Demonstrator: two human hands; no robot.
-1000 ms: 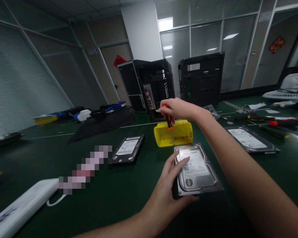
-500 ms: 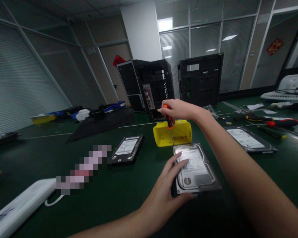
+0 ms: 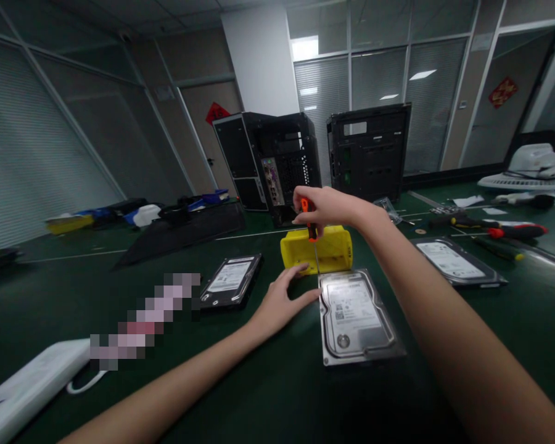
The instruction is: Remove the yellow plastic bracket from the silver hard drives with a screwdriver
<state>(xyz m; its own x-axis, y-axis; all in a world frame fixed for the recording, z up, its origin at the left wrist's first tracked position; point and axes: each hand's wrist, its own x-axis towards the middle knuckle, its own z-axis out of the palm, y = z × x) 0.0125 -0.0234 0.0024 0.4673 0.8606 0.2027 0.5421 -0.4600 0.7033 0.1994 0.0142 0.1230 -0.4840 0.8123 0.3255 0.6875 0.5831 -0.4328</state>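
My right hand is closed round the orange and black handle of a screwdriver, which stands nearly upright. Its tip meets the far left corner of a silver hard drive lying label up on the table. My left hand has its fingers spread, with the thumb at the drive's left edge and the fingertips by the front of a yellow bin. That bin lies just beyond the drive, its opening facing me, with small bits inside that I cannot make out.
A second hard drive lies to the left, a third to the right. Two black computer cases stand at the back. Pliers and other tools lie at right; a white box is at near left.
My left hand has let go of the hard drive and moved forward and left towards the yellow bin, fingers apart. The right hand keeps the screwdriver at the same corner.
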